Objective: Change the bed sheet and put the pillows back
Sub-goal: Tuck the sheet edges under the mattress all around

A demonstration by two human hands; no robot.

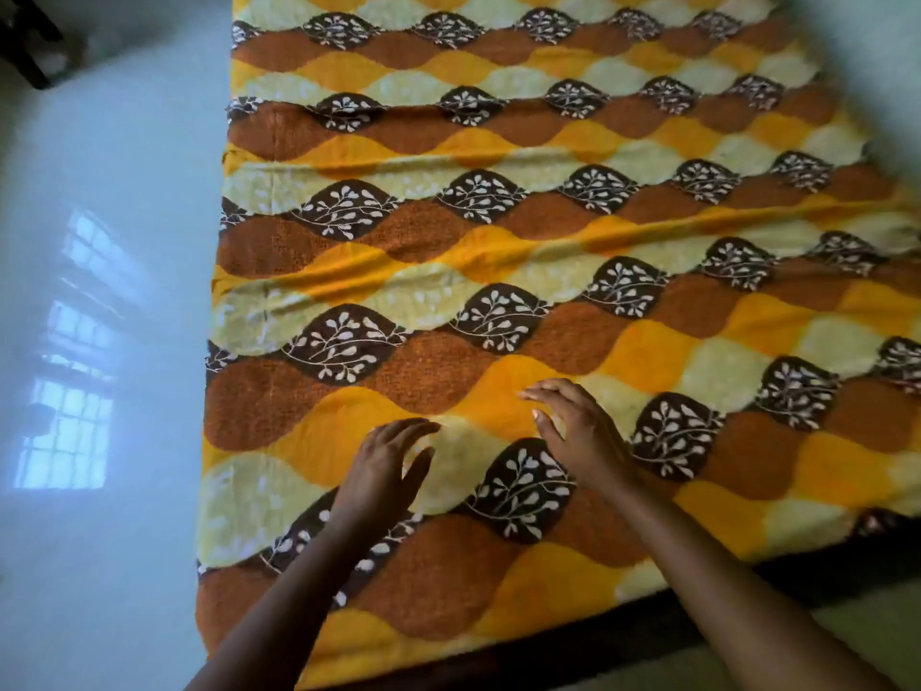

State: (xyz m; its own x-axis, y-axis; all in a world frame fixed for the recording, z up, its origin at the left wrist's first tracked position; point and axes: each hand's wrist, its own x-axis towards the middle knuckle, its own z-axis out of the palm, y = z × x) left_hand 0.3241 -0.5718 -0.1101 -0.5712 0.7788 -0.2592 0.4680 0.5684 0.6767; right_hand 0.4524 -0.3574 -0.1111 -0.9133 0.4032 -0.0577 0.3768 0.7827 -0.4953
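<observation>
We are holding the left grip (383, 466) and right grip (573, 431) with fingers apart, clamping nothing, at the near end of the bed sheet (498, 192), which is lying spread over the bed (523, 660). This open posture is probably serving to smooth its creases (548, 251). No pillows are showing.

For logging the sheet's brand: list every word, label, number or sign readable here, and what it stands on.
None can be read.
The orange, yellow and brown leaf-patterned fabric bed sheet shows only printed leaf sprigs, with no tag or lettering in view.
The glossy pale floor shows only a window's reflection.
</observation>
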